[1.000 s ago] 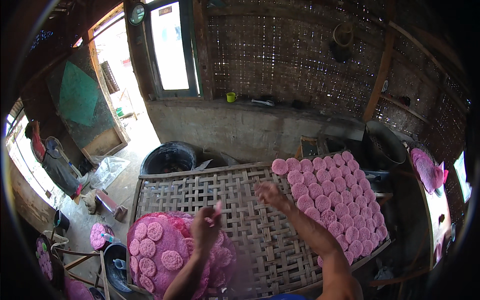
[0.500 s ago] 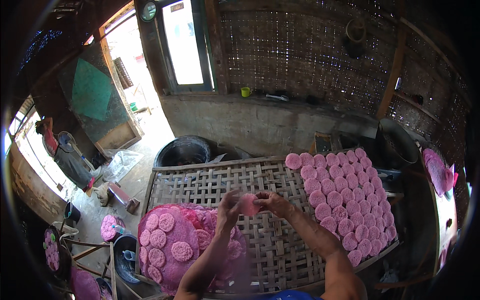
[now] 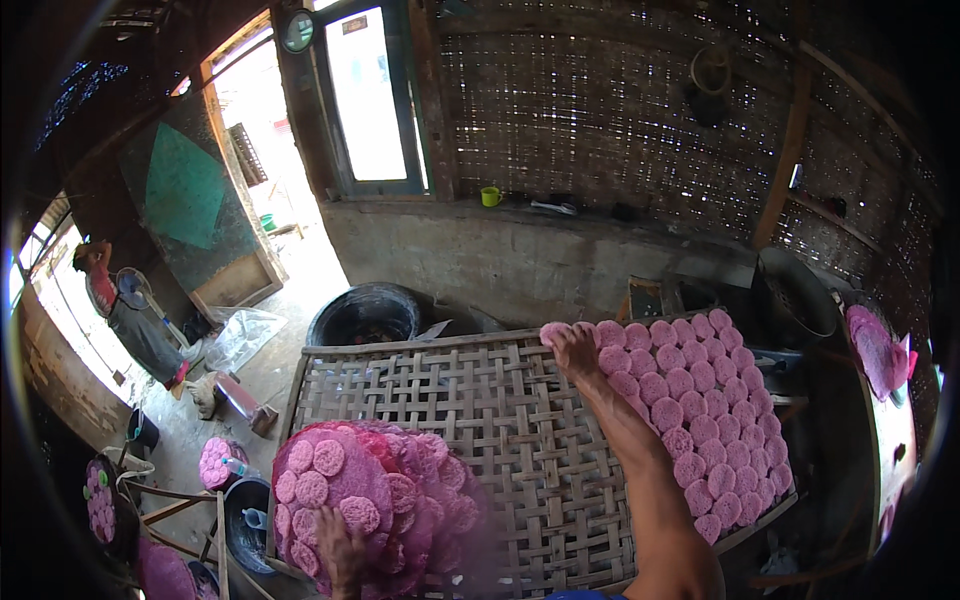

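My right hand (image 3: 573, 352) is at the far edge of the woven bamboo rack (image 3: 470, 400), pinching a pink, crinkly round cracker (image 3: 551, 332) beside the end of the far row. My left hand (image 3: 341, 548) lies with fingers stretched out over the near left pile, touching the pink rounds there. This pile has pink crackers (image 3: 358, 515) stuck on overlapping pink sheets (image 3: 365, 465). Rows of similar pink rounds (image 3: 695, 400) cover the rack's right side.
A large black tub (image 3: 365, 312) stands behind the rack's far left corner. A dark bucket (image 3: 248, 530) is left of the pile. Near the doorway at far left stands another person (image 3: 130, 310) beside a fan (image 3: 132, 288). A yellow-green cup (image 3: 490, 196) sits on the wall ledge.
My right hand has moved far and right with a cracker to the rack's far edge. My left hand has let go of it and dropped to the near left pile.
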The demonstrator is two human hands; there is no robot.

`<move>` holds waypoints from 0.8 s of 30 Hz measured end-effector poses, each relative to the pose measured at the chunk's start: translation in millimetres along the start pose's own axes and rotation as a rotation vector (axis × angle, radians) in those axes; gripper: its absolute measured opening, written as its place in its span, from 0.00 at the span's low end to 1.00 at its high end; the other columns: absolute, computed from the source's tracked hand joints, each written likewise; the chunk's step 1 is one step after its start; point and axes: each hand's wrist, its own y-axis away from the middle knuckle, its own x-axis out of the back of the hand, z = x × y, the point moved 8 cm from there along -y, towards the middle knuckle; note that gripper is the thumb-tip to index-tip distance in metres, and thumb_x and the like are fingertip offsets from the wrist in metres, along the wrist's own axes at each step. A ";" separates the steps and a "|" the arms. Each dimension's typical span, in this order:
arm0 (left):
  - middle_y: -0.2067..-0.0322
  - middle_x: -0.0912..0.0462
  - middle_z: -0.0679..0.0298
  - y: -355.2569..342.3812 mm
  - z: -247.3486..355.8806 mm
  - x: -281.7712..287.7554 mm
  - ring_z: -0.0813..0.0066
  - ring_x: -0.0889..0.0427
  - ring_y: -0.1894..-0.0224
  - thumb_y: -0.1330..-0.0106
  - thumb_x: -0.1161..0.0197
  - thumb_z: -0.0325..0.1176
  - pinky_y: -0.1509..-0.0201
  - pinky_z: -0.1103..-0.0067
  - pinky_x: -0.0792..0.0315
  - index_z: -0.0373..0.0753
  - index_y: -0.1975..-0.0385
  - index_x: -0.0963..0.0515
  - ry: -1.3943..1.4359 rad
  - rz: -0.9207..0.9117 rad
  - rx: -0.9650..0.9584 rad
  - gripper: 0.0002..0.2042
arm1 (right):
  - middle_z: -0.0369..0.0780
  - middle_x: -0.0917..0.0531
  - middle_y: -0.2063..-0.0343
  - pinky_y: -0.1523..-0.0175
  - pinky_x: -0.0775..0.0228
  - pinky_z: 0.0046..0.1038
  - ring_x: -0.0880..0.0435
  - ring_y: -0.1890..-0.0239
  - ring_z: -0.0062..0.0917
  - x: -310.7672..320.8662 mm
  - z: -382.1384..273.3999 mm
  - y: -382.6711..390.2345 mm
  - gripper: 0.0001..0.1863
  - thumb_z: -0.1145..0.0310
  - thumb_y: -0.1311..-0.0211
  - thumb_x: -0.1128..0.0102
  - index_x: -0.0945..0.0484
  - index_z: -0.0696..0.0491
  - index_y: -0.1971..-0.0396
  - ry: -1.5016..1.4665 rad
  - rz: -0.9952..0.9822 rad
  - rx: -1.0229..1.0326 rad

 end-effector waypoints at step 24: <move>0.34 0.22 0.44 -43.8 105.9 10.8 0.44 0.26 0.29 0.31 0.32 0.32 0.22 0.60 0.35 0.34 0.33 0.23 0.382 0.147 -0.254 0.26 | 0.37 0.13 0.57 0.59 0.16 0.32 0.12 0.57 0.26 14.5 -142.7 126.9 0.19 0.66 0.31 0.34 0.17 0.56 0.43 -1.481 -0.595 -1.015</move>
